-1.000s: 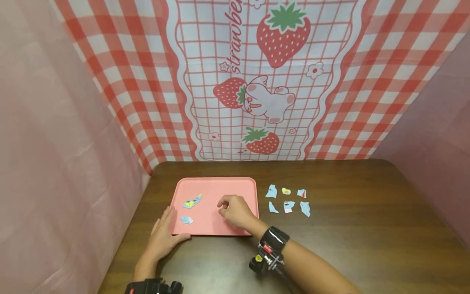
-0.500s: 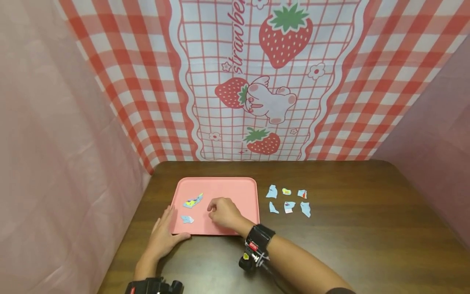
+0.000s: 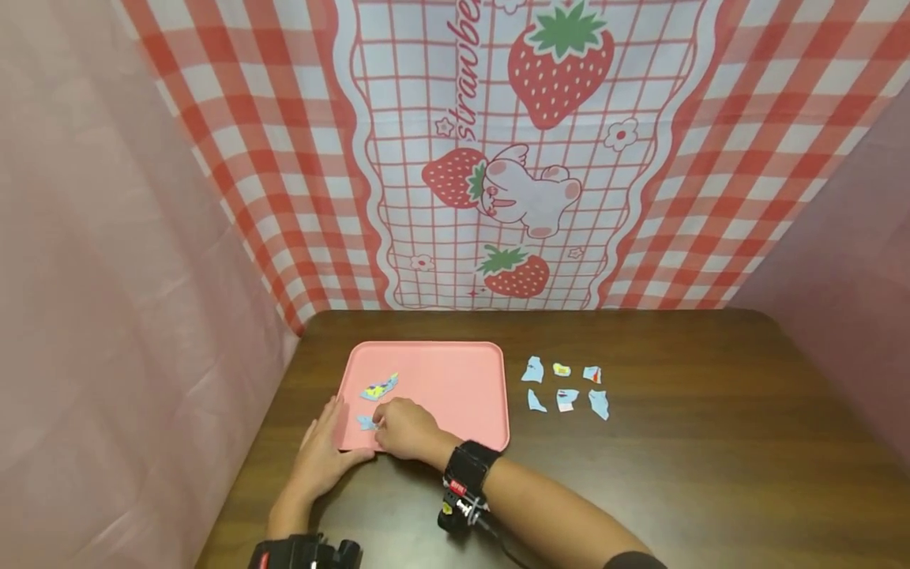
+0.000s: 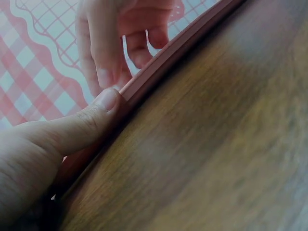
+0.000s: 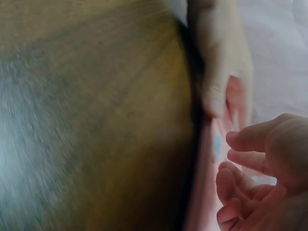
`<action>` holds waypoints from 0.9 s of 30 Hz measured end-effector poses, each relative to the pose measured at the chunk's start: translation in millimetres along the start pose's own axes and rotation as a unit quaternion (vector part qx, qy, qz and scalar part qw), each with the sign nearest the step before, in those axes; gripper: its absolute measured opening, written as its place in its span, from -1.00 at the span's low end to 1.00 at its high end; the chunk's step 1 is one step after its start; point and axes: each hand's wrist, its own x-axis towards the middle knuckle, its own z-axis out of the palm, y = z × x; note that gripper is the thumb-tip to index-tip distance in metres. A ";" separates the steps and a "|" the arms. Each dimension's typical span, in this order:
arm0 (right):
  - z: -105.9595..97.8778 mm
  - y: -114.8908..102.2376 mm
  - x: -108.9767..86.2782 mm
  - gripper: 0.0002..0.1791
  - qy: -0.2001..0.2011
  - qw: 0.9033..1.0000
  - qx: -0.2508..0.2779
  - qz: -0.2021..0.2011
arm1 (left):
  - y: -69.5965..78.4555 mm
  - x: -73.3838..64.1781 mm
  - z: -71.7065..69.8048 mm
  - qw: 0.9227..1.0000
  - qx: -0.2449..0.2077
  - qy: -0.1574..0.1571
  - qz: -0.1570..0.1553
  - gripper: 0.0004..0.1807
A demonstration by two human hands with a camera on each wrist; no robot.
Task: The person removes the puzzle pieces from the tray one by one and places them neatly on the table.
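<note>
A pink tray (image 3: 455, 379) lies on the table's left part, with two torn paper pieces on it. One piece is blue and yellow (image 3: 380, 387); nearer the front lies a light blue piece (image 3: 366, 423). My left hand (image 3: 321, 450) rests at the tray's front left corner, its fingers along the left side. Its thumb (image 4: 107, 99) presses the front rim. My right hand (image 3: 407, 429) is over the tray, fingertips at the light blue piece and partly covering it. In the right wrist view its thumb and forefinger stand apart, the other fingers loosely curled, nothing visible between them.
Right of the tray, several more torn pieces lie in two rows on the brown table (image 3: 675, 442), among them a yellow one (image 3: 562, 369) and one with red (image 3: 592, 374). A strawberry-print cloth (image 3: 526, 190) hangs behind, with pink drapes (image 3: 142, 316) at the sides.
My right hand has moved left and slightly toward me across the tray, reaching the light blue piece. My left hand stays at the tray corner. The head view has shifted slightly.
</note>
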 end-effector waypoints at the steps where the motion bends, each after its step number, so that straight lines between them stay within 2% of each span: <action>1: 2.6 -0.8 0.3 -0.77 0.000 1.000 -0.005 -0.002 | 0.0 0.5 0.4 1.000 -0.002 0.002 0.001 0.27; 10: 20.5 -3.5 7.4 -0.60 0.031 0.999 -0.029 0.031 | 2.9 3.9 3.7 1.000 0.000 -0.002 -0.001 0.24; 20: 24.7 -4.8 12.4 -0.71 0.052 0.997 -0.063 0.018 | 0.8 2.0 3.8 1.000 0.001 0.011 0.006 0.25; 27: 26.2 -7.2 14.4 -0.80 0.052 0.998 -0.032 0.028 | -1.3 0.1 2.0 1.000 -0.003 0.013 0.006 0.25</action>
